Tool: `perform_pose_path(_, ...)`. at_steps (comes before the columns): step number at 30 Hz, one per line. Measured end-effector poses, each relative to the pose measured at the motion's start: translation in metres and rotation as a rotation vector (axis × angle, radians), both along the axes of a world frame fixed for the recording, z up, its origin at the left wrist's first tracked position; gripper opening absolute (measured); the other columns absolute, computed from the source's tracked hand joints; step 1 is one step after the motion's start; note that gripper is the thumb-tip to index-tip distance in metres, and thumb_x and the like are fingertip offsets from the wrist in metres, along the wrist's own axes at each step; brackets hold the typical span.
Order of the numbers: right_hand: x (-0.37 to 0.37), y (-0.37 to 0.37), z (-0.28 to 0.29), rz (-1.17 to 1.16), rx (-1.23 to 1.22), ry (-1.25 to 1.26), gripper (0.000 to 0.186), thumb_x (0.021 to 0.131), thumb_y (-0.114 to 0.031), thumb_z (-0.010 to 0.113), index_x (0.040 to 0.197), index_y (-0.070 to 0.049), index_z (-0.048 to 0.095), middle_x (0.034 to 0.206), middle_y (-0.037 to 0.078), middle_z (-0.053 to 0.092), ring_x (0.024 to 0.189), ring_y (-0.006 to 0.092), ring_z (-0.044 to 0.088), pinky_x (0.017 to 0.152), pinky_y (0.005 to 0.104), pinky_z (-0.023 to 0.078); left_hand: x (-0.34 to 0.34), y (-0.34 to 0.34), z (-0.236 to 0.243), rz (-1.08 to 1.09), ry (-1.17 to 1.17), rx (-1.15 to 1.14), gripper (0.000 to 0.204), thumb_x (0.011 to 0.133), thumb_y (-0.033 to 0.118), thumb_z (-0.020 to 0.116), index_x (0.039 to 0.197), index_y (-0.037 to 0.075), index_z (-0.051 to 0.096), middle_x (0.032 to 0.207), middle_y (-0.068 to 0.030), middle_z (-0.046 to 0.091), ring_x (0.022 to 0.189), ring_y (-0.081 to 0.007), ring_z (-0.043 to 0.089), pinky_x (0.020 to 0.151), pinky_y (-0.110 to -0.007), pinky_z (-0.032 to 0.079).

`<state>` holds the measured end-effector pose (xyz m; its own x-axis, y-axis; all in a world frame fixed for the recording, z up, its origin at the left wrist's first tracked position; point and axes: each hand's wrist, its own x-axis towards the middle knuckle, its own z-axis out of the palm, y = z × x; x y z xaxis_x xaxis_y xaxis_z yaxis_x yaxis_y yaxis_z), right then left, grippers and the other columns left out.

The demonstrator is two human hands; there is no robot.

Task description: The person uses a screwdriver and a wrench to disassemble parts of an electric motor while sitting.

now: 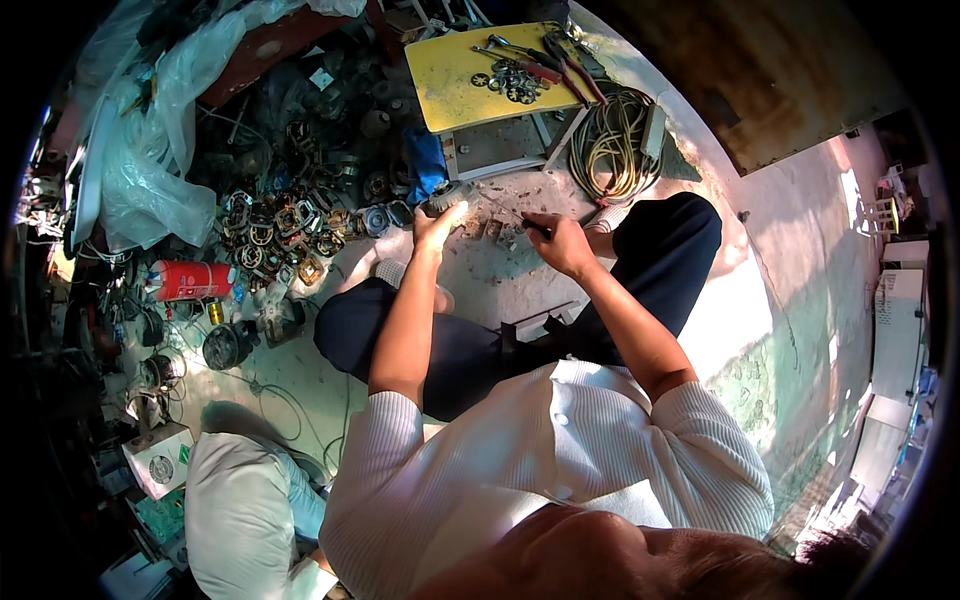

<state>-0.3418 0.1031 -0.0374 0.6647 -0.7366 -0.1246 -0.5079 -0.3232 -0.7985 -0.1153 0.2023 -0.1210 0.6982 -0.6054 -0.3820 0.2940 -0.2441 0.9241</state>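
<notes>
My left hand (437, 228) reaches forward and grips a round grey metal motor part (447, 193) on the floor in front of my knees. A thin dark-handled tool (532, 225) is held in my right hand (560, 243), with its tip pointing left toward that part. Small metal pieces (497, 231) lie on the stained floor between both hands. I sit with my legs in dark trousers (660, 250) folded.
A low yellow table (450, 75) ahead carries pliers, a wrench and gear-like rings. A coiled hose (612, 140) lies to its right. Several copper-wound stators (280, 225), a red cylinder (190, 281) and plastic sheeting (150, 170) crowd the left. A white sack (240, 510) lies at lower left.
</notes>
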Motion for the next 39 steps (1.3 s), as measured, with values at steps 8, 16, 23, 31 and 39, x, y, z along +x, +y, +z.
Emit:
perform_pose_path(8, -0.005, 0.012, 0.009, 0.002, -0.186, -0.006, 0.035, 0.084, -0.012, 0.058, 0.119, -0.005, 0.06, 0.102, 0.02, 0.065, 0.094, 0.0309, 0.064, 0.085, 0.0335, 0.048, 0.004, 0.002, -0.008, -0.144, 0.519, -0.331, 0.041, 0.083, 0.03, 0.069, 0.114, 0.004, 0.06, 0.112, -0.0052, 0.064, 0.106, -0.0172, 0.059, 0.096, -0.031, 0.042)
perform_pose_path(16, -0.004, 0.021, 0.008, 0.144, -0.226, 0.001, 0.037, 0.086, -0.016, 0.058, 0.123, -0.012, 0.056, 0.098, 0.019, 0.063, 0.092, 0.0351, 0.062, 0.08, 0.0392, 0.049, 0.012, 0.006, -0.004, -0.079, 0.817, -0.161, 0.049, 0.08, 0.049, 0.064, 0.114, 0.013, 0.06, 0.1, -0.0016, 0.066, 0.097, -0.0184, 0.061, 0.099, -0.038, 0.04)
perform_pose_path(23, -0.002, 0.022, 0.018, 0.067, -0.101, -0.086, 0.032, 0.087, -0.018, 0.059, 0.118, -0.012, 0.061, 0.101, 0.021, 0.065, 0.094, 0.0338, 0.063, 0.082, 0.0376, 0.049, 0.013, 0.006, 0.008, -0.101, 0.856, -0.169, 0.069, 0.07, 0.059, 0.068, 0.123, 0.017, 0.053, 0.12, -0.0023, 0.057, 0.11, -0.0246, 0.053, 0.111, -0.05, 0.013)
perform_pose_path(31, -0.01, 0.002, 0.024, 0.125, -0.259, 0.114, 0.034, 0.084, -0.026, 0.058, 0.116, -0.014, 0.063, 0.098, 0.018, 0.065, 0.092, 0.034, 0.063, 0.082, 0.0391, 0.049, 0.012, 0.005, 0.002, 0.018, 0.799, -0.001, 0.067, 0.072, 0.059, 0.067, 0.124, 0.02, 0.054, 0.121, 0.0, 0.056, 0.114, -0.0234, 0.052, 0.111, -0.048, 0.016)
perform_pose_path(39, -0.002, -0.008, 0.032, -0.099, -0.32, -0.135, 0.042, 0.087, -0.012, 0.054, 0.129, -0.013, 0.053, 0.097, 0.017, 0.057, 0.086, 0.0332, 0.058, 0.076, 0.0374, 0.047, 0.008, 0.012, 0.036, -0.048, 0.775, -0.118, 0.057, 0.077, 0.055, 0.063, 0.124, 0.023, 0.055, 0.12, 0.0006, 0.059, 0.118, -0.0247, 0.05, 0.112, -0.052, 0.004)
